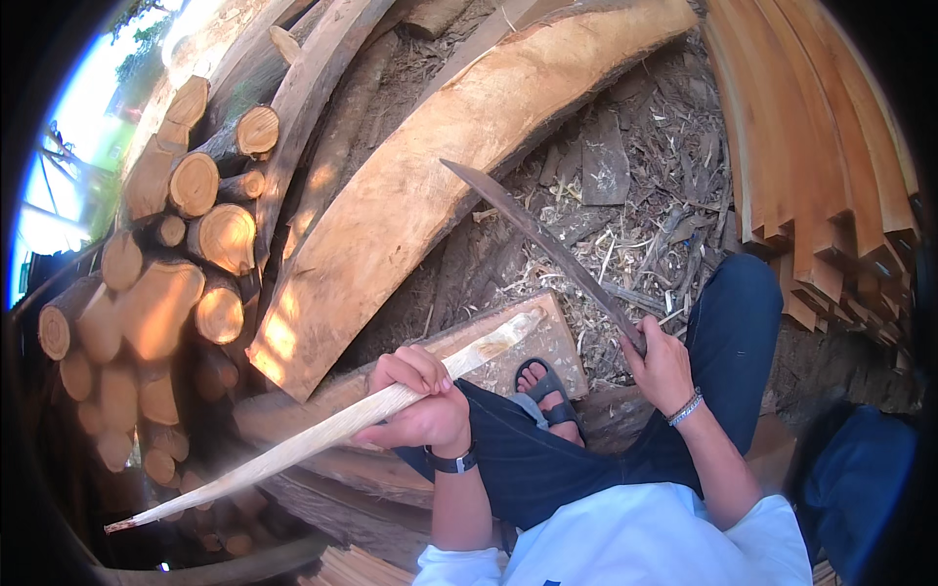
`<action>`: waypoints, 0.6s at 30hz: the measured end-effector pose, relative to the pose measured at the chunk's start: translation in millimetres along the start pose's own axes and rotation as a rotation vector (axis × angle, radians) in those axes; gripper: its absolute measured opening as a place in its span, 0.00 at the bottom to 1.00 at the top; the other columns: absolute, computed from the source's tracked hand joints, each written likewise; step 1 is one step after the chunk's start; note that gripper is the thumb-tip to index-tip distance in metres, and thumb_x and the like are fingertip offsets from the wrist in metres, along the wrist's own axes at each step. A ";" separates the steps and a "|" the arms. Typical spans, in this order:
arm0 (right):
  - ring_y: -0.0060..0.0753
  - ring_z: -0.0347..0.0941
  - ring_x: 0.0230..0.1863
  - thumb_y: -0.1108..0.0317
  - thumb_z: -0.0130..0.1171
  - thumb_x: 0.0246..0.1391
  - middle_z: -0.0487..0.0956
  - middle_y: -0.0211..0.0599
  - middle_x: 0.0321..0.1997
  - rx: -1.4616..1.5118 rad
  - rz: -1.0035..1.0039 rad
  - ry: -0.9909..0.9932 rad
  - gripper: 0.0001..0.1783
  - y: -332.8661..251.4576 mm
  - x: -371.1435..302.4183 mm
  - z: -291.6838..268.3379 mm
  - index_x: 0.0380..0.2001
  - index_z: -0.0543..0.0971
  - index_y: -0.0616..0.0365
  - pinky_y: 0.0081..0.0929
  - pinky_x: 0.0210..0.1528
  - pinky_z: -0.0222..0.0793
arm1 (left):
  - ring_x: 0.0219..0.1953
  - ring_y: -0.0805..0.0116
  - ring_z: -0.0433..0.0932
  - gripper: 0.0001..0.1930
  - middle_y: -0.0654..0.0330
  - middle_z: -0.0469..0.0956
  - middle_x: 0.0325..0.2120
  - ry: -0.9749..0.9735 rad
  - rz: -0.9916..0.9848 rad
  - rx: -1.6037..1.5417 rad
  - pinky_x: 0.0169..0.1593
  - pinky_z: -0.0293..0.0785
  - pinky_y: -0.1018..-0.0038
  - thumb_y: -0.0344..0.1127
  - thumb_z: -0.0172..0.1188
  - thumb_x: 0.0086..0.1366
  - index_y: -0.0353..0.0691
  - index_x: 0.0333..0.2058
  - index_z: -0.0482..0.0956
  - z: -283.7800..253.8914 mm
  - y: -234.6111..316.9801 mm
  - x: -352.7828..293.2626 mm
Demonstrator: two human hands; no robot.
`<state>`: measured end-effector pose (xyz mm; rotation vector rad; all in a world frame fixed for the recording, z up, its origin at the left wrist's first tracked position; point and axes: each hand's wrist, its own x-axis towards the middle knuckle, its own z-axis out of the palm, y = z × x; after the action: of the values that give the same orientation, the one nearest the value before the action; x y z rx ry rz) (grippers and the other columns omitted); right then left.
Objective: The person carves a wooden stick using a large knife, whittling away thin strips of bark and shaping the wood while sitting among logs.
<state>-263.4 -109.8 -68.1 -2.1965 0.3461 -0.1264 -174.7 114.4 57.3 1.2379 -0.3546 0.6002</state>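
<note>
My left hand (420, 402) is closed around a pale, peeled wooden stick (283, 447). The stick slants from a thin, dark-tipped end at the lower left up to a thicker, whittled end on the right. That thicker end lies over a short flat wood block (552, 359) by my sandalled foot (549, 396). In my right hand (661, 366) is a machete (557, 249), gripped at its near end, with the handle mostly hidden by my fingers. Its long dark blade points up and to the left, apart from the stick, and the tip overlaps a big slab of wood in view.
That large curved wood slab (410, 200) stretches diagonally beyond my hands. Cut logs (225, 237) are piled at the left. Long sawn planks (796, 127) are stacked at the right. Shavings and bark (640, 254) cover the ground between.
</note>
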 end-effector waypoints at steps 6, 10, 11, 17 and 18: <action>0.56 0.75 0.23 0.58 0.63 0.52 0.74 0.50 0.15 -0.044 0.181 -0.155 0.19 6.0 7.4 -6.7 0.22 0.72 0.64 0.46 0.27 0.69 | 0.10 0.76 0.54 0.40 0.65 0.55 0.09 0.055 0.040 0.031 0.14 0.49 0.83 0.80 0.23 0.58 0.45 0.15 0.56 -10.9 -5.0 -4.1; 0.57 0.75 0.25 0.58 0.61 0.53 0.75 0.52 0.17 -0.097 0.011 -0.093 0.18 14.1 6.0 2.3 0.25 0.73 0.65 0.47 0.29 0.68 | 0.10 0.76 0.54 0.39 0.65 0.56 0.10 0.051 0.106 0.037 0.14 0.50 0.84 0.78 0.25 0.60 0.44 0.17 0.57 -9.9 -6.4 -2.7; 0.57 0.75 0.25 0.58 0.61 0.54 0.75 0.53 0.17 -0.079 0.003 -0.101 0.18 10.7 4.3 2.2 0.25 0.73 0.65 0.47 0.29 0.68 | 0.10 0.76 0.55 0.39 0.65 0.56 0.10 0.050 0.124 0.038 0.14 0.51 0.84 0.78 0.26 0.60 0.44 0.18 0.57 -10.1 -6.9 -2.0; 0.57 0.75 0.24 0.59 0.60 0.54 0.74 0.53 0.17 0.018 0.125 -0.155 0.18 -1.7 -5.3 -1.6 0.24 0.73 0.66 0.46 0.28 0.67 | 0.09 0.75 0.58 0.37 0.64 0.57 0.10 0.092 0.220 0.148 0.15 0.57 0.84 0.75 0.25 0.63 0.43 0.23 0.57 7.4 25.4 7.2; 0.56 0.75 0.24 0.59 0.60 0.54 0.74 0.53 0.17 0.019 0.134 -0.151 0.18 3.6 -4.1 -0.7 0.23 0.73 0.67 0.46 0.28 0.67 | 0.09 0.76 0.58 0.37 0.64 0.57 0.10 0.098 0.204 0.147 0.15 0.57 0.84 0.75 0.25 0.63 0.43 0.22 0.57 7.1 27.3 6.6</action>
<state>-268.2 -111.2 -70.4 -2.1420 0.4037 0.1085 -185.4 114.7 84.2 1.3169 -0.3622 0.8722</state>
